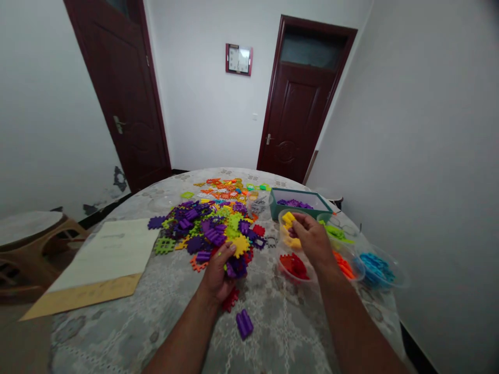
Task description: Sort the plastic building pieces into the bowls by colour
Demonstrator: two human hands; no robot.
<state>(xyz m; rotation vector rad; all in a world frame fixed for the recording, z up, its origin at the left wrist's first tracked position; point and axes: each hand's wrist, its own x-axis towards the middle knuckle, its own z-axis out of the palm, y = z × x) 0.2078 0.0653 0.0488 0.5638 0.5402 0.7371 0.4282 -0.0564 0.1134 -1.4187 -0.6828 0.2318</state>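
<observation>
A heap of plastic interlocking pieces (212, 228), mostly purple, green, yellow and orange, lies on the round table (163, 322). My left hand (218, 275) rests at the near edge of the heap with its fingers curled around some pieces; purple and yellow ones show by its fingers. My right hand (310, 239) is over a clear bowl of yellow pieces (286, 236) and pinches a yellow piece (289, 218) in its fingertips. A single purple piece (244, 323) lies on the cloth near my left forearm.
Clear bowls stand at the right: red pieces (293, 266), orange (345, 265), green (337, 231), blue (376, 267). A teal box with purple pieces (298, 203) sits behind them. Paper and a cardboard sheet (101, 259) lie at the left. More orange pieces (224, 187) lie at the far side.
</observation>
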